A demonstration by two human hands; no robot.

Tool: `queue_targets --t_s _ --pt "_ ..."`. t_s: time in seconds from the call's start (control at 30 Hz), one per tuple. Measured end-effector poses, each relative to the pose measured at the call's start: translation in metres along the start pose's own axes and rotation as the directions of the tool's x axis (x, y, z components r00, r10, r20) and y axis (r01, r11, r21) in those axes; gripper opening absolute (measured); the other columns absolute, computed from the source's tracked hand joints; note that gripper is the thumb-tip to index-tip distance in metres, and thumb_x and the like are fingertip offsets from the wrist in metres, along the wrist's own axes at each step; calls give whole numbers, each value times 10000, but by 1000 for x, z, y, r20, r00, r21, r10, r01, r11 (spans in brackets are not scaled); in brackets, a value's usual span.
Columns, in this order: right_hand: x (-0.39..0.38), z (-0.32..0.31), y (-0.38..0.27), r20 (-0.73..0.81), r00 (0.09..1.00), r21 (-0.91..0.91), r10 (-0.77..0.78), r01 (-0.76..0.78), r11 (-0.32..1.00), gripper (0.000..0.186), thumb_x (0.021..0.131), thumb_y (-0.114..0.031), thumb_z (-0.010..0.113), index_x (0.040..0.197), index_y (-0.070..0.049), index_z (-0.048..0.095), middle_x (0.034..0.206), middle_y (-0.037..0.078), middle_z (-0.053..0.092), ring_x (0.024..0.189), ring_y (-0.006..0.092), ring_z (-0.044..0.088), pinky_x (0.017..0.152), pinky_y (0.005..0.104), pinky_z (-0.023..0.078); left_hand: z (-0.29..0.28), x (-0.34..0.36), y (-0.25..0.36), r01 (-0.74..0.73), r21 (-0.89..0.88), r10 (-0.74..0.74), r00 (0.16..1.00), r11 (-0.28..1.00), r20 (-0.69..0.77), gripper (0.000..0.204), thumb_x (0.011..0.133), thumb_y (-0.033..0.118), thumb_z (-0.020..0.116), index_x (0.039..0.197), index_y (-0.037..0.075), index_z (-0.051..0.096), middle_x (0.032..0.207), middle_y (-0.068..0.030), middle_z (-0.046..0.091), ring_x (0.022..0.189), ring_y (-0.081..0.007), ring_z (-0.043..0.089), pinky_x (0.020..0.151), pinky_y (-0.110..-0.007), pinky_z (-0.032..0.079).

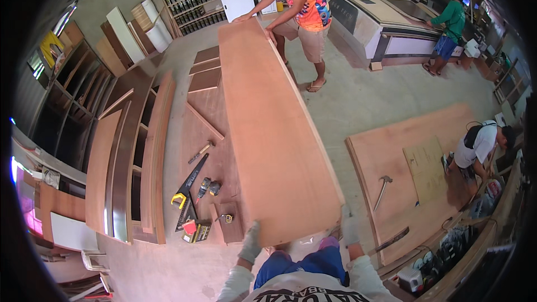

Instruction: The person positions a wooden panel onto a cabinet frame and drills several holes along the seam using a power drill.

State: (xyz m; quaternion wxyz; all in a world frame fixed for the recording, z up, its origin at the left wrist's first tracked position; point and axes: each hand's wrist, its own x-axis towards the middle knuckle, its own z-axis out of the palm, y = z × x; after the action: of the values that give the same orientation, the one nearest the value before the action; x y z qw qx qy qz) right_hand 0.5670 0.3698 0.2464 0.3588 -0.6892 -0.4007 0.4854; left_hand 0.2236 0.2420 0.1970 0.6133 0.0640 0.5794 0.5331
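A long, reddish-brown wooden panel (pixel 274 134) stretches away from me, raised above the floor. My left hand (pixel 250 241), in a pale work glove, grips its near left corner, the fingers partly hidden beneath. At the near right corner, my gloved right hand (pixel 350 230) holds the edge, though its fingers are hard to make out. The far end is held by another person (pixel 299 5) in a colourful shirt, one hand on each side. Left of the panel lie a hammer (pixel 201 151), a handsaw (pixel 191 183), a power drill (pixel 203 188) and a tape measure (pixel 227 218).
Stacked wooden boards and frames (pixel 131 162) stand on the left. To the right, a person in white (pixel 475 151) bends beside a large floor-level board (pixel 369 190) bearing another hammer (pixel 384 191). A person in green (pixel 449 25) stands at a big machine table (pixel 386 14).
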Motion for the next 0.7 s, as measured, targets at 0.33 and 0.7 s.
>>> queue_targets --t_s 0.33,0.7 --pt "20 13 30 -203 970 106 -132 156 982 444 1081 -361 586 687 -188 479 586 -87 392 493 49 334 458 281 270 8 -3 18 -99 109 79 981 989 175 782 1034 698 436 1416 38 609 1301 -76 665 1146 -172 622 938 -335 531" --pt "-44 16 52 -171 978 -222 -116 77 972 430 1063 -374 577 1244 -5 701 1096 214 725 1020 363 682 853 425 539 -43 15 29 190 -173 -146 960 967 237 568 1087 521 506 1435 78 579 1323 -52 661 1135 -206 661 951 -354 566"
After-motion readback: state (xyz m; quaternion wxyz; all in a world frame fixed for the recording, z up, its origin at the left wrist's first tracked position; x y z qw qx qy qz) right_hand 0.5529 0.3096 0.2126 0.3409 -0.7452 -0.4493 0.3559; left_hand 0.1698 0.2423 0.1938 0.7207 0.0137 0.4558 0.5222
